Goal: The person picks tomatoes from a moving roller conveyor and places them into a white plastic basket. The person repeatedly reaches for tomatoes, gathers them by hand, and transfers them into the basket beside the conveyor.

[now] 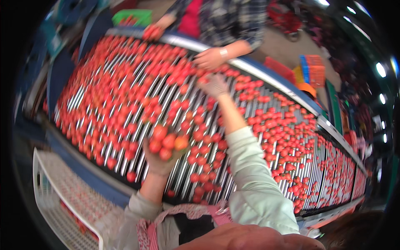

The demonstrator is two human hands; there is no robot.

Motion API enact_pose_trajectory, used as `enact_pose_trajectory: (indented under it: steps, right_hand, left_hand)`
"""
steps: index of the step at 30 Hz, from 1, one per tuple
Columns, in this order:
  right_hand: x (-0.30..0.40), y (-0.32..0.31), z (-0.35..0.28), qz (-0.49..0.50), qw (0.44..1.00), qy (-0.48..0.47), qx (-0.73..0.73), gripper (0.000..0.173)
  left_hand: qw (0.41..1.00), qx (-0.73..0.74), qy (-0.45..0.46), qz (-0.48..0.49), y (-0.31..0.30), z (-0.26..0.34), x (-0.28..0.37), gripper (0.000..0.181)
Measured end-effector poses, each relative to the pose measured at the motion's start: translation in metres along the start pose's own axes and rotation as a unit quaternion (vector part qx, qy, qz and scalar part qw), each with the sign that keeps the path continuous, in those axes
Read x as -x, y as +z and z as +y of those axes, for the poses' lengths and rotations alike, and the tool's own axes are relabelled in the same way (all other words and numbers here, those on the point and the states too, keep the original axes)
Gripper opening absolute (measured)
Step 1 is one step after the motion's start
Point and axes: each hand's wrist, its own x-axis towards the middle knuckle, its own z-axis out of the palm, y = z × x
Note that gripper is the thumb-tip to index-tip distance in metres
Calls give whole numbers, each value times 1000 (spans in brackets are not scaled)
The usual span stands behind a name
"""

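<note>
My left hand (161, 165) is palm up over the near side of the roller conveyor (180, 179), holding a handful of several tomatoes (168, 141), one more orange than the others. My right hand (217, 86) is stretched to the far side, its fingers down among red tomatoes (183, 89) on the rollers. Blur hides whether those fingers grip one. Just beyond it is a co-worker's hand (208, 58) with a band on the wrist. The co-worker's other hand (165, 22) is beside a bunch of tomatoes (152, 32) at the far rail.
A white plastic crate (67, 184) stands at the near left, with tomatoes visible through its side. A green crate (132, 17) holds tomatoes beyond the far rail (184, 41). Orange and blue crates (314, 71) are stacked at the right. Dark blue panels (61, 84) flank the conveyor's left end.
</note>
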Motion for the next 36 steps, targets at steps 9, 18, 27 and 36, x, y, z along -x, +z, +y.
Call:
enact_pose_trajectory:
  steps: [9,18,27,36]
  right_hand:
    - [-69,-11,-6,-252,965,72,30,59]
    - [61,-20,-35,-96,976,-168,-98,62]
    - [237,-61,-335,-414,650,-304,-561,55]
    - [373,2,-367,-203,677,-573,-415,49]
  left_hand:
    - [996,73,-9,43,16,8,-1,75]
    - [993,46,104,39,93,42,79,70]
    - [820,-170,507,204,145,154,265,60]
    - [215,-501,659,517,109,203,401,47]
